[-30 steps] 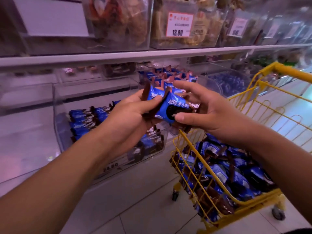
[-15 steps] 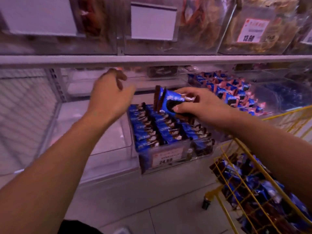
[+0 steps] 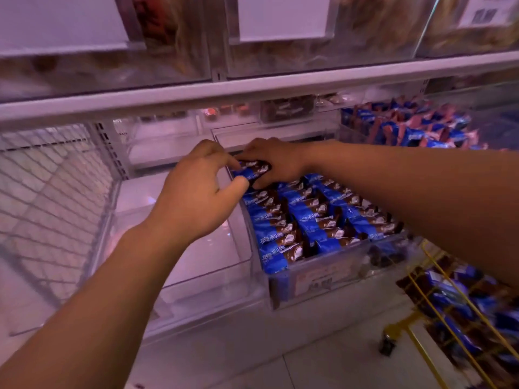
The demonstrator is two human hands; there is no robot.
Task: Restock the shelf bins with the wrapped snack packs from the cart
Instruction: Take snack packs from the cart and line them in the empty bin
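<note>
Nearest, at the lower right, the yellow wire cart (image 3: 438,290) holds a heap of loose blue-and-brown packs (image 3: 460,301). Beyond it the clear plastic shelf bin (image 3: 320,279) carries neat rows of the same packs, filled toward the front. At the bin's back left corner both hands meet on the glossy blue-and-brown wrapped snack packs (image 3: 252,169): the left hand (image 3: 196,197) pinches the near end between thumb and curled fingers, and the right hand (image 3: 276,161) grips the far side from above. The packs look light, with slick crinkly film and probably brittle biscuits inside, so a gentle hold across the broad sides seems wiser than tugging the crimped ends.
</note>
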